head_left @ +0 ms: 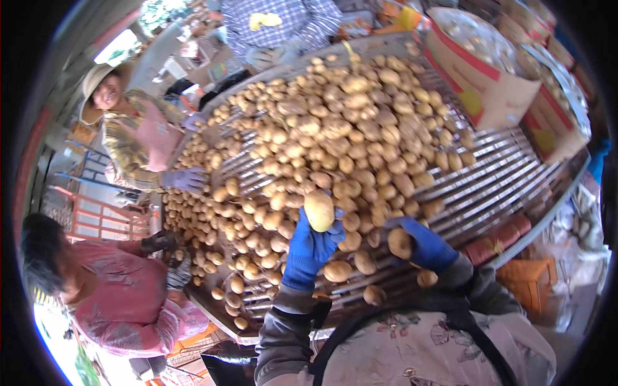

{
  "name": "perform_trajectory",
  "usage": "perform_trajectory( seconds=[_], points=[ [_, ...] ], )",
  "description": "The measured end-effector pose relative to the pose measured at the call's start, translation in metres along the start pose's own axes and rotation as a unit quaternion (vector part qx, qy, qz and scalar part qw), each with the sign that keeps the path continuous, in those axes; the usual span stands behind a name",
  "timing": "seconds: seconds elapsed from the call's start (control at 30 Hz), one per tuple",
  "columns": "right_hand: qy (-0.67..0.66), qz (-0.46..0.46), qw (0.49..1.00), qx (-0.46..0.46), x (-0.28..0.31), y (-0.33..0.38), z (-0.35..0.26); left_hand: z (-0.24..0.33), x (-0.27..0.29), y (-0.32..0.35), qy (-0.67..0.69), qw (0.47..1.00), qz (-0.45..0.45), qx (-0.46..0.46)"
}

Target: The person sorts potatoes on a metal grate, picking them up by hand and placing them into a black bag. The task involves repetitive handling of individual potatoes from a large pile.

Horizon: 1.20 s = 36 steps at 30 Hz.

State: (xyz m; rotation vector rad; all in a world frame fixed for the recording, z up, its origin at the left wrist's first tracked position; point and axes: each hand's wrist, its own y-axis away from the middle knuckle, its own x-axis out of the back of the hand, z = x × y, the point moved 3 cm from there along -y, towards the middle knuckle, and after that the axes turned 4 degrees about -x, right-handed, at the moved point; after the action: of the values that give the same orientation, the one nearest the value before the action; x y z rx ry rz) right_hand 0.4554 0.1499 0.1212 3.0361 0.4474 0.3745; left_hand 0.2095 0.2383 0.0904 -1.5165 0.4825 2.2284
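Gripping a pale oval potato (319, 211) above the slatted metal sorting surface (489, 186), the blue-gloved left hand (310, 248) lifts; the right hand (421, 243) seemingly closes fingers round a smaller brown potato (400, 243).

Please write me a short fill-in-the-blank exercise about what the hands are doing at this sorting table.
1. Both hands wear gloves of the colour ____.
2. The left hand holds up one large ____.
3. The right hand grips a smaller potato over a table made of metal ____.
4. The boxes behind the pile are made of ____.

Missing words: blue; potato; bars; cardboard
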Motion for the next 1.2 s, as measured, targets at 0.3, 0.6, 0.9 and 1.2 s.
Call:
perform_trajectory(
  seconds=[0.3, 0.6, 0.9, 1.2],
  points=[
    [-0.247, -0.045, 0.964, -0.088, -0.024, 0.019, 0.015, -0.079, -0.058, 0.053, -0.555, 0.826, 0.008, -0.103],
    [-0.307, 0.018, 0.946, -0.107, 0.01, 0.088, 0.008, -0.114, -0.055, 0.074, -0.592, 0.802, -0.073, 0.029],
    [-0.556, 0.194, 0.808, -0.002, 0.092, 0.174, 0.051, -0.123, 0.035, 0.113, -0.684, 0.727, 0.059, 0.023],
    [-0.696, 0.372, 0.597, 0.144, 0.141, 0.283, 0.123, -0.138, 0.093, 0.123, -0.813, 0.581, 0.045, -0.008]
  ],
)
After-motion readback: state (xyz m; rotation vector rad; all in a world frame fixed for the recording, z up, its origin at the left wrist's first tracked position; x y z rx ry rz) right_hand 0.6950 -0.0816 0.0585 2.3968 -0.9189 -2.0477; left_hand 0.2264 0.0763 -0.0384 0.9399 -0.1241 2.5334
